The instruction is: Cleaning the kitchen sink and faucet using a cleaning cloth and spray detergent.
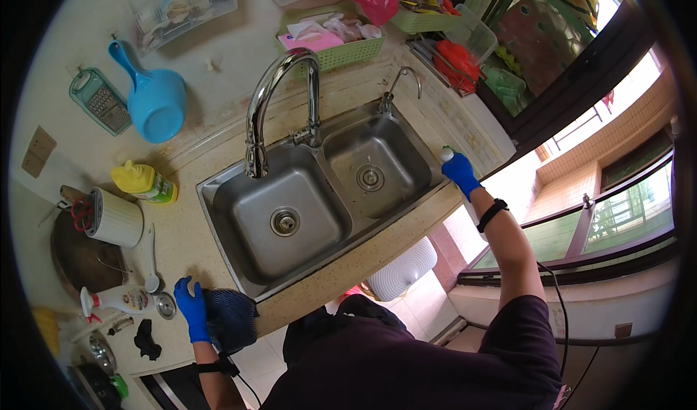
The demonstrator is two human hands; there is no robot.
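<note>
My left hand (pixel 191 309), in a blue glove, rests at the counter's left front with its fingers apart, beside a dark blue striped cloth (pixel 231 320). In my right hand (pixel 462 173), also gloved in blue, is a small object with a white and green end (pixel 447 153), mostly hidden by the fingers, at the sink's right end. Between the hands lies a double-bowl stainless steel sink (pixel 340 230) with a chrome faucet (pixel 256 110). Small scraps lie around the drain of the right bowl (pixel 370 177). The left bowl holds only its drain strainer (pixel 285 221).
A dish brush (pixel 152 257), a spray bottle (pixel 122 299), a metal sink strainer (pixel 165 305) and a black cloth (pixel 147 340) lie left. Behind them stand a knife block (pixel 122 219) and a yellow soap bottle (pixel 144 182). A small tap (pixel 386 101) rises behind the right bowl.
</note>
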